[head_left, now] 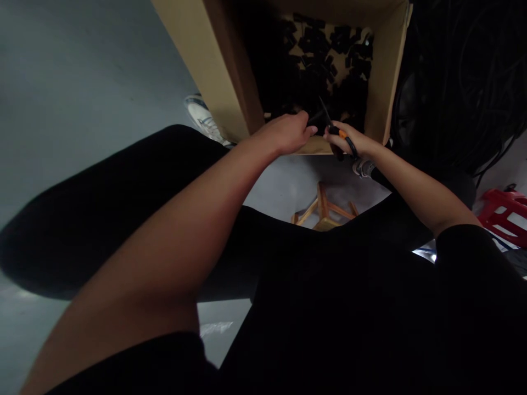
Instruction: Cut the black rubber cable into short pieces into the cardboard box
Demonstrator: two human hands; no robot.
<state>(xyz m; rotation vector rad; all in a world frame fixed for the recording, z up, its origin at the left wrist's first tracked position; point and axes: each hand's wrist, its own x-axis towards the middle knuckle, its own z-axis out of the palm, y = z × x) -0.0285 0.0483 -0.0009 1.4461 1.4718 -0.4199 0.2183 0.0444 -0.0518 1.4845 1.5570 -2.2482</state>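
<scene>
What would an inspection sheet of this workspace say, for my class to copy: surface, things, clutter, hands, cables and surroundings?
Surface: grey floor, with pale light streaks low in the view.
Things: open box holding many small dark pieces; scissors with orange and black handles, blade pointing over the box.
Clutter: pieces lie jumbled; deep shade hides part of the box.
Left hand: over the box's near edge; too dark to tell what its fingers hold.
Right hand: fingers around the scissors' handles.
Cables: dark, looped cables right of the box.
Surroundings: shoe beside the box; wooden stool below it; red stool at the right edge.
</scene>
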